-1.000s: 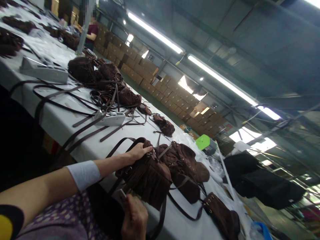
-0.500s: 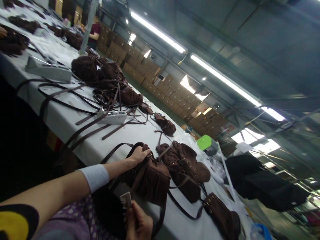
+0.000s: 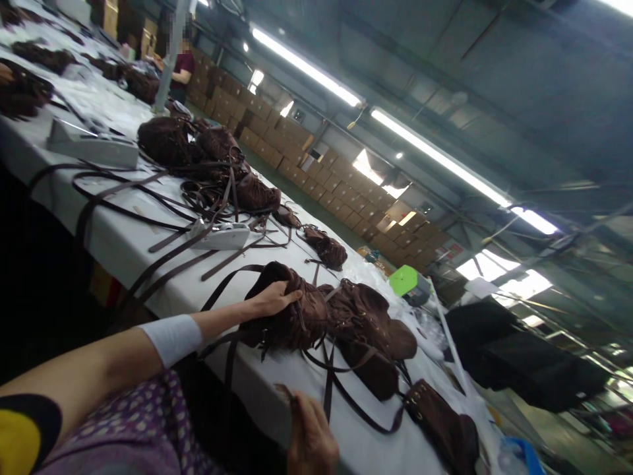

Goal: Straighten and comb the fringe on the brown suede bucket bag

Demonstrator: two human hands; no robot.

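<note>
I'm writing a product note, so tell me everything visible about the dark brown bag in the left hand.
The dark brown, suede-looking soft bag is crumpled and creased, with small metal fittings and long thin brown straps, one hanging down in front. It lies at the near edge of the white-covered table, gripped from above by the left hand. On the picture's right it overlaps other brown bags in view; contact is unclear. Its lower edge is blurred.

one wide band (image 3: 173, 340), plain, pale grey-white, wrapped round left forearm (image 3: 111, 361), one purple garment (image 3: 133, 415), scattered with pale rounded spots, one black sleeve edge (image 3: 50, 425) with large rounded yellow marking (image 3: 18, 442), bare left hand (image 3: 273, 299), bare right hand (image 3: 315, 437)
</note>
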